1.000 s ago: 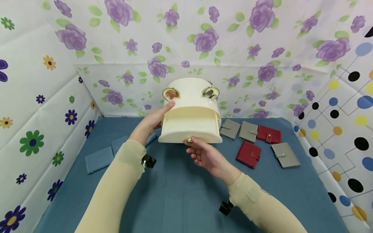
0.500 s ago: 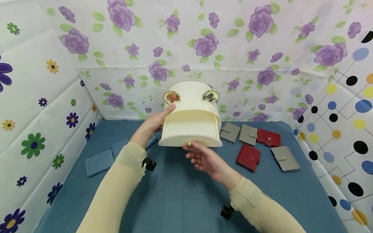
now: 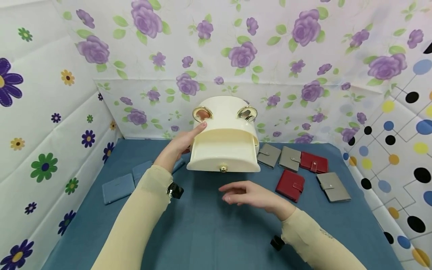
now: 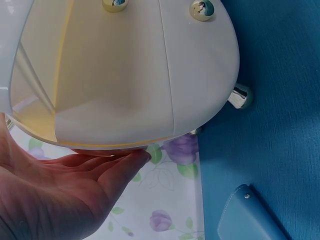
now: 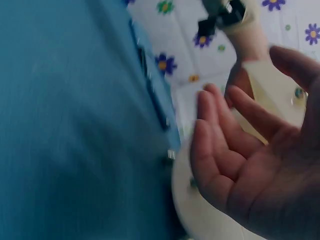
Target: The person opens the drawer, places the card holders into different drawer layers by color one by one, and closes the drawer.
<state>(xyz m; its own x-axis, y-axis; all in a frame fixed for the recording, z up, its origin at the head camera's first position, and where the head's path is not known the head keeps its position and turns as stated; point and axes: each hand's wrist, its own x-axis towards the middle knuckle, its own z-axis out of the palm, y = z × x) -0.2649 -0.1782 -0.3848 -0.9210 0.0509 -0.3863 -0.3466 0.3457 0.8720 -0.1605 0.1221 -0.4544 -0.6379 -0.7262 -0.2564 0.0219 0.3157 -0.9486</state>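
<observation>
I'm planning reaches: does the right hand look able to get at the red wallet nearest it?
Probably yes. The right hand holds nothing, and the nearer red wallet lies uncovered on the blue cloth near its wrist, with nothing seen between them.

Head view bright, soft shadows on tablecloth [image 3: 209,228]; wrist views dimmer; right blurred

Blue tbl [image 3: 209,225]: cream box [image 3: 224,122], blue wallets [image 3: 118,188] L, red/gry wallets [image 3: 290,185] R.

No words, brands or numbers can be read anywhere. The right sleeve [image 3: 318,242] bears a small dark mark [image 3: 326,233], too faint to make out.
</observation>
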